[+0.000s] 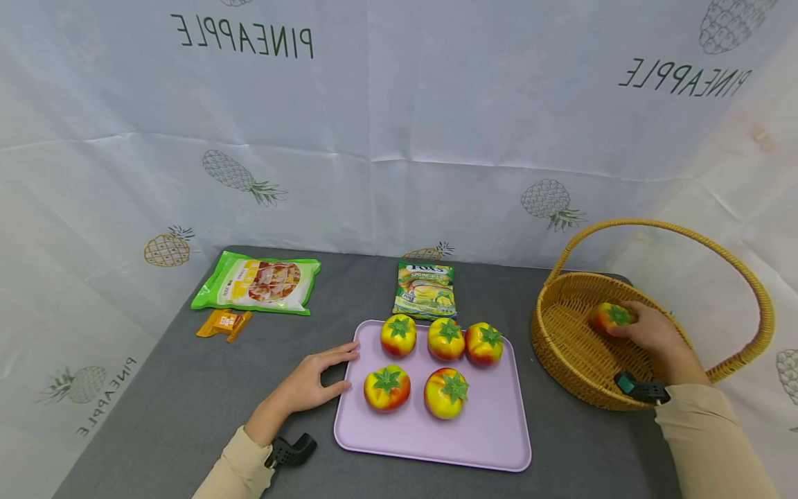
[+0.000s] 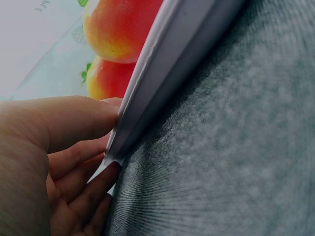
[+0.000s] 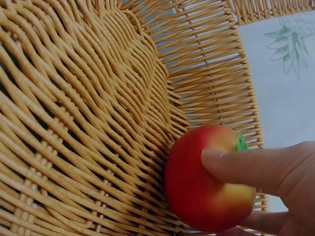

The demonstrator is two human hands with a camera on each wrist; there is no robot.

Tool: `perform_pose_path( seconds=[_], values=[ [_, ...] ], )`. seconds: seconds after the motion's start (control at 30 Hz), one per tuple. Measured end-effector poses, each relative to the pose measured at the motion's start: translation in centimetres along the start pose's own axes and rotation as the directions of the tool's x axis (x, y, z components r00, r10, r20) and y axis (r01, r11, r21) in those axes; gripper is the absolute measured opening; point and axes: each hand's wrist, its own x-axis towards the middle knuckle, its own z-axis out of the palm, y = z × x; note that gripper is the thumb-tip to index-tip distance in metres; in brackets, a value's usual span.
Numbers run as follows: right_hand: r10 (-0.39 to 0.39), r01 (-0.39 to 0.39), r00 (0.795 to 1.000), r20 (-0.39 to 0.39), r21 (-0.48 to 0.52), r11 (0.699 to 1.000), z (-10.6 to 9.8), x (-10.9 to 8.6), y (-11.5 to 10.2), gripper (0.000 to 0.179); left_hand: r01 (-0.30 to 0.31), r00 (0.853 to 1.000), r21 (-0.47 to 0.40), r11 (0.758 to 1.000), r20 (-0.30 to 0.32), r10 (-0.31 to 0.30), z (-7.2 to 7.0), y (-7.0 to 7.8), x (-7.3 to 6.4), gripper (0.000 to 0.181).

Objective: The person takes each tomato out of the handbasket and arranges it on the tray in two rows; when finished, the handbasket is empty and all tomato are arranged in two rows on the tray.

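Note:
Inside the wicker basket [image 1: 564, 378], my right hand [image 1: 654, 333] holds a red and yellow persimmon [image 1: 605, 319] with a green leafy top. The right wrist view shows the thumb pressed on the persimmon's side [image 3: 197, 182], low against the woven wall; the other fingers are mostly hidden behind it. My left hand [image 1: 312, 381] rests at the left edge of a lilac tray [image 1: 430, 440], its fingers loosely extended and touching the rim [image 2: 142, 93]. Several more persimmons [image 1: 386, 388] sit on that tray, three along its far side and two nearer me.
A green and white food packet [image 1: 268, 283] lies at the back left of the grey table [image 1: 206, 388], with a small orange wrapped snack [image 1: 224, 324] before it. Just behind the tray is a green Fox's packet [image 1: 425, 290]. The basket's tall handle [image 1: 686, 235] arches over its opening.

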Motion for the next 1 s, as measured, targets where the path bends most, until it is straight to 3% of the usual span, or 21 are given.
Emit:
perform_pose_path(
  seconds=[0.3, 0.6, 0.7, 0.83, 1.0],
  values=[
    [-0.047, 0.046, 0.998, -0.044, -0.015, 0.999, -0.7, -0.5, -1.1, 0.082, 0.000, 1.000, -0.004, 1.000, 0.000, 0.000, 0.0, 0.1, 0.0, 0.047],
    [-0.123, 0.122, 0.989, -0.085, -0.019, 0.992, -1.4, -2.4, -4.8, 0.080, -0.002, 1.000, -0.005, 1.000, -0.003, 0.002, -0.1, 0.3, 0.0, 0.047],
    [-0.185, 0.181, 0.974, -0.132, -0.042, 0.983, -1.3, -3.4, -6.2, 0.077, 0.001, 1.000, -0.007, 1.000, -0.001, -0.001, -0.1, 0.3, 0.0, 0.047],
    [-0.277, 0.267, 0.936, -0.216, -0.072, 0.961, -0.8, -4.8, -7.6, 0.070, -0.003, 1.000, -0.006, 1.000, -0.001, 0.003, -0.1, 0.3, 0.0, 0.047],
    [-0.310, 0.306, 0.911, -0.273, -0.058, 0.950, 0.4, -6.3, -9.1, 0.069, -0.005, 1.000, -0.010, 1.000, -0.002, 0.005, -0.1, 0.2, 0.0, 0.047]
  ],
)
